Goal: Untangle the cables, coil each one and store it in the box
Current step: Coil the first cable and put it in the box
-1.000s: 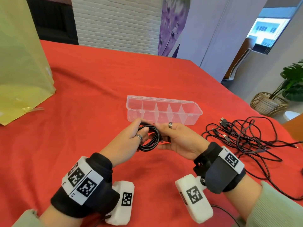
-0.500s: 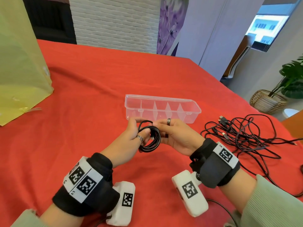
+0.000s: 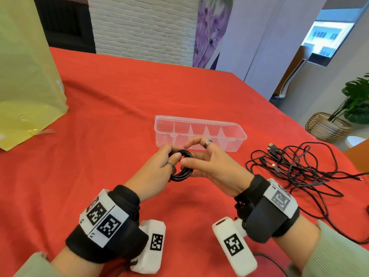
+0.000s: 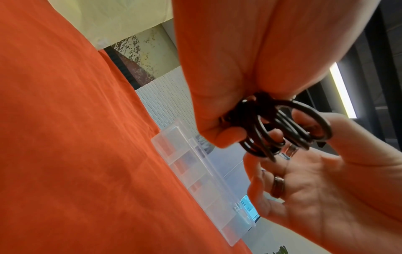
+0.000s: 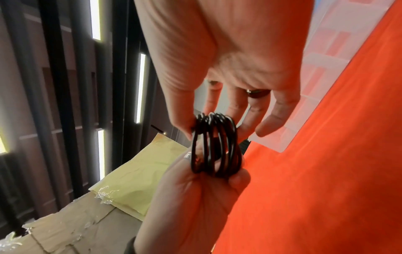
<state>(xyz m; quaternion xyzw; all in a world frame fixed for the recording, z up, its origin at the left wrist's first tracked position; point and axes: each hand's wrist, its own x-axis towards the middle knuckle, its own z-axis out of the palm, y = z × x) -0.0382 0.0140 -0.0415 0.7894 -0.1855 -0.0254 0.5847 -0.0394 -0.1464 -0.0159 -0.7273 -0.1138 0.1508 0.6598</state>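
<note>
A black cable wound into a small coil (image 3: 182, 172) hangs just above the red tablecloth, in front of the clear plastic divided box (image 3: 199, 120). My left hand (image 3: 159, 166) grips the coil's near side with curled fingers and thumb. My right hand (image 3: 211, 166) meets it from the right: its thumb presses on the coil and a lower finger lies under it, while the other fingers are spread and lifted. The right wrist view shows the coil (image 5: 215, 147) edge-on between both hands. In the left wrist view the coil (image 4: 282, 130) partly hides the right fingers. The box (image 4: 195, 168) holds no cable.
A loose tangle of black cables (image 3: 299, 168) with plugs lies on the cloth to the right, trailing toward the table's right edge. A yellow bag (image 3: 26, 76) stands at the far left. A wicker plant basket (image 3: 327, 126) sits on the floor beyond the table.
My right hand's fingers have lifted off the coil and spread apart, leaving the thumb and a lower finger on it. The left hand keeps its grip in about the same place.
</note>
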